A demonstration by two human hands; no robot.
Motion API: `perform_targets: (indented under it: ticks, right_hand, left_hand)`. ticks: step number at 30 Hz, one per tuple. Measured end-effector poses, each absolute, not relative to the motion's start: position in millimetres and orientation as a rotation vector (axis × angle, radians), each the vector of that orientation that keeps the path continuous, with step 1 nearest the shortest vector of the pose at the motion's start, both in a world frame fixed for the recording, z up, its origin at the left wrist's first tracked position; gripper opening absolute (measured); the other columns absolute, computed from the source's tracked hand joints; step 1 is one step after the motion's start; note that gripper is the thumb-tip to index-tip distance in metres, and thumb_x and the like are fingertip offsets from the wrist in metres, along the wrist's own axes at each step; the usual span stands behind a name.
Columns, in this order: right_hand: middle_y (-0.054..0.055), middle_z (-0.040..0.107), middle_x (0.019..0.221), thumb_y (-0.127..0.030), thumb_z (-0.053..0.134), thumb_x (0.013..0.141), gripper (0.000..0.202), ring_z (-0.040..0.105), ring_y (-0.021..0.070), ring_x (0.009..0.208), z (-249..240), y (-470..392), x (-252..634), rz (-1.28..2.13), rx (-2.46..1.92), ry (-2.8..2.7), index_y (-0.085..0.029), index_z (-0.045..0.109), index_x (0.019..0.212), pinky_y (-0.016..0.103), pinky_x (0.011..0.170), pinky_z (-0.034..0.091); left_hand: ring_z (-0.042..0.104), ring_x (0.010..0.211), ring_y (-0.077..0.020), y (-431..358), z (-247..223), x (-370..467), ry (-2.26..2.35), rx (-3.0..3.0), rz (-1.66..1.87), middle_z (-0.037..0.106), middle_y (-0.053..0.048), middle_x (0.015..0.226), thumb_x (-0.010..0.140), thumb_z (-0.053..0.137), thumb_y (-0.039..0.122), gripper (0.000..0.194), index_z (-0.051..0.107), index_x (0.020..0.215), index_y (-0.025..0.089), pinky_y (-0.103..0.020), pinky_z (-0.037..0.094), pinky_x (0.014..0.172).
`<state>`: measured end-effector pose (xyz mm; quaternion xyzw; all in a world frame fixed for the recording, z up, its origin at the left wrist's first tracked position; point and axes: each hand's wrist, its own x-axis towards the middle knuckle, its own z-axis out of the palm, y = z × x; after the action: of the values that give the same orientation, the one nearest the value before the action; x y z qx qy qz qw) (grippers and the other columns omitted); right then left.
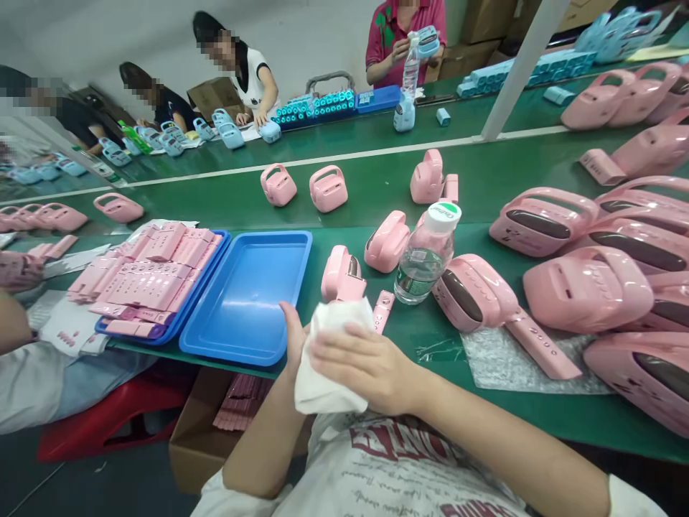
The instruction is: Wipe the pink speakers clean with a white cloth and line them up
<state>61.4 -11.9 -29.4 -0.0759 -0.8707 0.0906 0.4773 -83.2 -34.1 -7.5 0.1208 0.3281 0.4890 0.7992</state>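
Note:
In front of my body, a white cloth (336, 391) lies between my two hands. My right hand (377, 366) presses on its top with the fingers stretched together. Below and left of it is my left hand (293, 341), thumb raised and the other fingers hidden behind the cloth. Whether anything is inside the cloth cannot be seen. Just beyond it stands a pink plastic housing (336, 271) with a loop handle and a dark panel. A narrow pink plastic piece (383, 310) with small markings lies beside the cloth.
Left are a blue tray (245, 294) and another blue tray (180, 327) stacked with pink pieces. A water bottle (425, 255) and several pink housings (586, 287) stand right, some on bubble wrap (517, 362). Co-workers sit across the green table (371, 165) and at my left.

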Motion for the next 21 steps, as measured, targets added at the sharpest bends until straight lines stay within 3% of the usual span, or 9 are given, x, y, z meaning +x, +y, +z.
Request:
perform_targets:
  ticks: [3, 4, 5, 7, 8, 10, 12, 18, 21]
  right_hand:
    - [0.014, 0.065, 0.129, -0.037, 0.037, 0.101, 0.045, 0.051, 0.022, 0.133, -27, -8, 61, 0.526, -0.5, -1.849, -0.014, 0.052, 0.136, 0.04, 0.117, 0.034]
    - [0.013, 0.067, 0.127, -0.043, 0.035, 0.101, 0.048, 0.056, 0.024, 0.128, -23, -8, 59, 0.699, -0.625, -1.71, -0.016, 0.052, 0.137, 0.042, 0.112, 0.042]
    - [0.012, 0.069, 0.123, -0.048, 0.032, 0.1, 0.052, 0.062, 0.0253, 0.12, -20, -9, 56, 0.875, -0.727, -1.572, -0.018, 0.052, 0.137, 0.042, 0.104, 0.049]
    - [0.011, 0.072, 0.115, -0.057, 0.031, 0.098, 0.057, 0.069, 0.0257, 0.104, -15, -15, 50, 1.14, -0.851, -1.37, -0.019, 0.057, 0.132, 0.039, 0.09, 0.058]
    - [0.011, 0.073, 0.113, -0.06, 0.033, 0.096, 0.06, 0.07, 0.0257, 0.102, -13, -20, 47, 1.215, -0.871, -1.319, -0.018, 0.059, 0.13, 0.039, 0.09, 0.058]
    - [0.011, 0.072, 0.114, -0.06, 0.035, 0.096, 0.058, 0.068, 0.025, 0.108, -15, -30, 45, 1.276, -0.868, -1.292, -0.018, 0.061, 0.127, 0.039, 0.099, 0.053]
    - [0.011, 0.071, 0.117, -0.053, 0.035, 0.098, 0.052, 0.065, 0.0231, 0.114, -22, -39, 46, 1.304, -0.864, -1.315, -0.018, 0.06, 0.128, 0.037, 0.106, 0.047]
    - [0.013, 0.071, 0.111, -0.034, 0.037, 0.098, 0.037, 0.067, 0.023, 0.107, -34, -51, 72, 1.077, -0.834, -1.888, -0.015, 0.062, 0.116, 0.035, 0.101, 0.052]
    - [0.01, 0.073, 0.096, -0.031, 0.034, 0.099, 0.035, 0.07, 0.0213, 0.089, -21, -52, 99, 1.138, -0.754, -2.228, -0.017, 0.065, 0.102, 0.033, 0.086, 0.058]
  left_hand:
    - [0.05, 0.036, -0.0108, -36, -17, -67, 0.73, 0.526, 1.095, 0.063, -0.002, 0.06, 0.064, 0.043, 0.093, 0.091, 0.063, 0.106, 0.014, -0.023, 0.035, 0.031]
    - [0.053, 0.039, -0.0122, -37, -20, -60, 0.796, 0.621, 1.14, 0.065, -0.003, 0.065, 0.068, 0.037, 0.092, 0.09, 0.062, 0.109, 0.016, -0.023, 0.036, 0.032]
    - [0.06, 0.049, -0.0145, -37, -24, -54, 0.887, 0.709, 1.216, 0.069, -0.005, 0.074, 0.072, 0.033, 0.09, 0.088, 0.061, 0.112, 0.018, -0.024, 0.043, 0.039]
    - [0.068, 0.088, -0.0203, -38, -29, -44, 1.114, 0.904, 1.392, 0.07, -0.008, 0.105, 0.079, 0.033, 0.084, 0.078, 0.058, 0.117, 0.021, -0.028, 0.056, 0.069]
    - [0.065, 0.104, -0.022, -39, -32, -42, 1.217, 1.022, 1.47, 0.066, -0.009, 0.117, 0.082, 0.035, 0.08, 0.073, 0.056, 0.12, 0.021, -0.03, 0.054, 0.085]
    - [0.059, 0.117, -0.0236, -41, -36, -43, 1.351, 1.263, 1.555, 0.06, -0.011, 0.128, 0.088, 0.039, 0.071, 0.064, 0.052, 0.125, 0.021, -0.034, 0.047, 0.098]
    - [0.06, 0.113, -0.0237, -43, -39, -49, 1.434, 1.39, 1.541, 0.061, -0.012, 0.126, 0.093, 0.037, 0.064, 0.058, 0.05, 0.128, 0.02, -0.035, 0.046, 0.097]
    - [0.062, 0.098, -0.0222, -50, -34, -86, 1.653, 1.342, 1.276, 0.067, -0.007, 0.108, 0.094, 0.039, 0.058, 0.046, 0.054, 0.119, 0.022, -0.032, 0.045, 0.086]
    - [0.061, 0.079, -0.0213, -59, -27, -111, 1.745, 1.421, 1.01, 0.067, -0.004, 0.089, 0.093, 0.046, 0.052, 0.037, 0.059, 0.11, 0.022, -0.03, 0.045, 0.073]
